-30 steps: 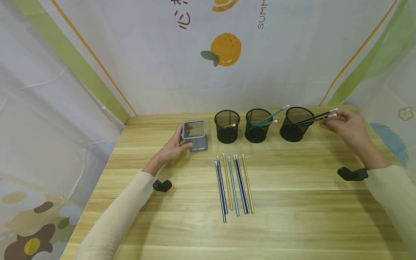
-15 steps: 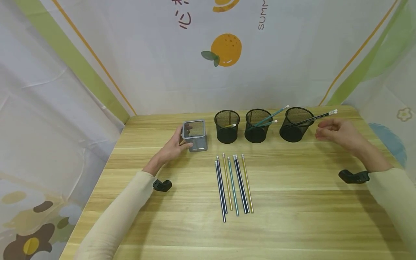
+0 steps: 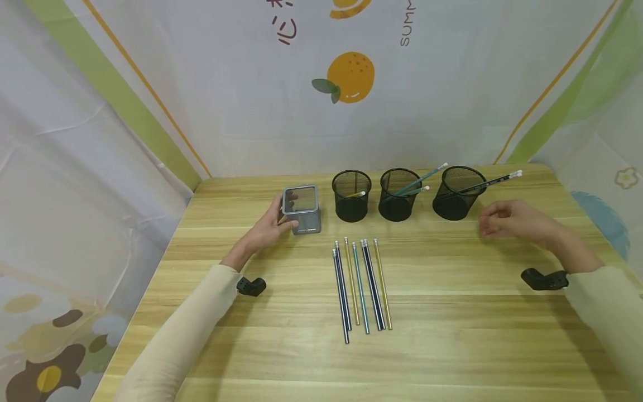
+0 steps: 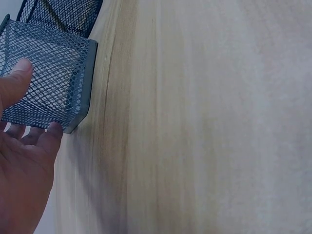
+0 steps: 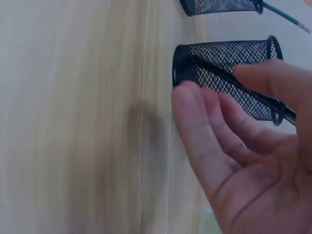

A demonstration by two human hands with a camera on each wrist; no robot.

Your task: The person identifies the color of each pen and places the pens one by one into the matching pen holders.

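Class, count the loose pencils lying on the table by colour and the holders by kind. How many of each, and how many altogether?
Dark pencils: 4
Yellow pencils: 2
Teal pencil: 1
Round black mesh cups: 3
Square grey mesh holder: 1
Total: 11

Seven pencils [image 3: 360,288] are lying on the worktop [image 3: 442,340], five more pencils [image 3: 429,173] leaning in three round black cups [image 3: 396,210], one square grey holder [image 3: 306,221] standing nearby, two hands [image 3: 265,230] showing.
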